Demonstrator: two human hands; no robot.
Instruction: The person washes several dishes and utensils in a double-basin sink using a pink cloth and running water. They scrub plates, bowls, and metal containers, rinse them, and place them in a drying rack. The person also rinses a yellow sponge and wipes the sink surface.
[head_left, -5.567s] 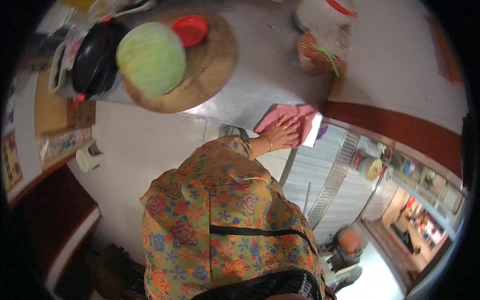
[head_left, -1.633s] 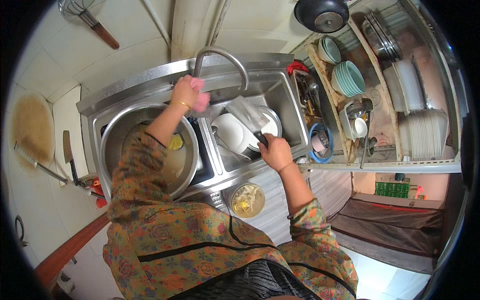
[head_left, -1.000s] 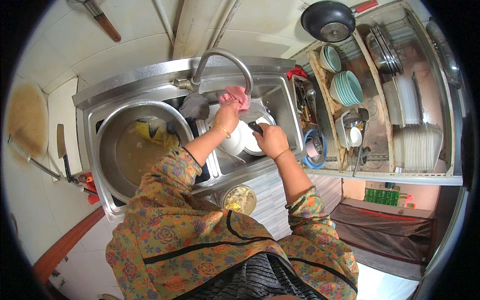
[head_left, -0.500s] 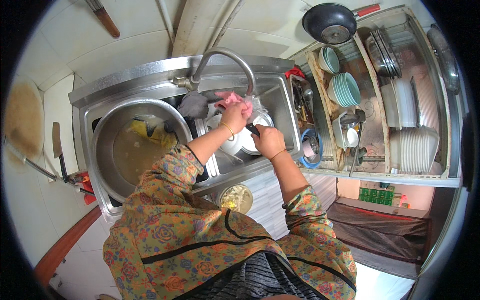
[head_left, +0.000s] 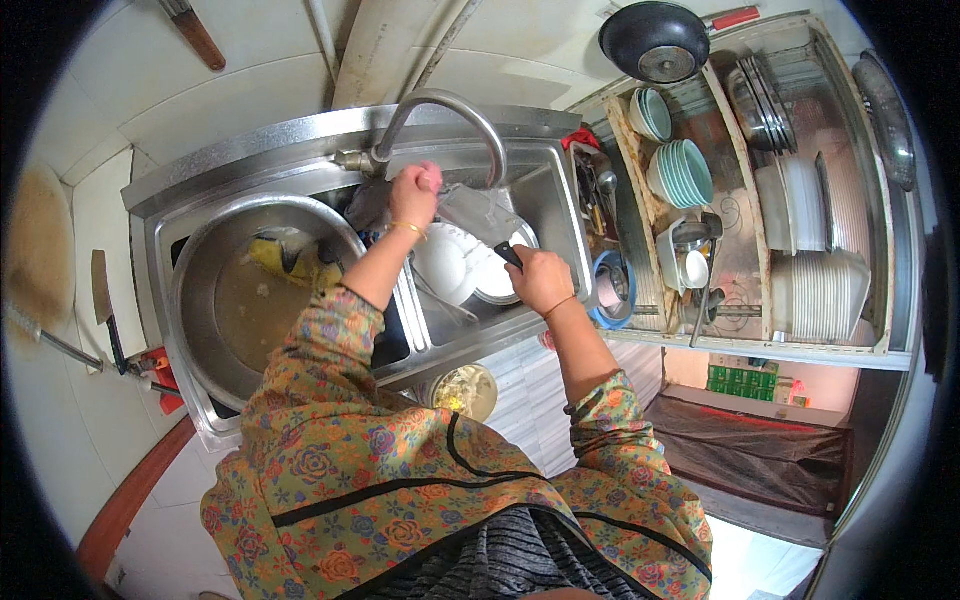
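My right hand (head_left: 543, 280) is wrapped round the black handle of a broad-bladed kitchen knife (head_left: 478, 212). The grey blade points up and left over the right sink basin (head_left: 565, 200), below the curved faucet (head_left: 458, 98). White dishes (head_left: 445, 262) lie in that basin under the knife. Close to the faucet's base, my left hand (head_left: 411, 198) is closed on a bunched pink cloth (head_left: 429, 177), mostly hidden by the fingers. A dark grey cloth (head_left: 368, 205) sits just left of this hand.
A large metal basin (head_left: 185, 290) of murky water with a yellow cloth (head_left: 268, 257) stands at left. A second knife (head_left: 103, 300) hangs on the left wall. At right, a rack (head_left: 760, 200) holds bowls (head_left: 682, 172) and plates (head_left: 820, 295). Below the sink edge sits a bowl of scraps (head_left: 467, 392).
My left hand has moved left and up with the pink cloth, away from the knife, whose blade now shows. My right hand stays nearly in place with the knife.
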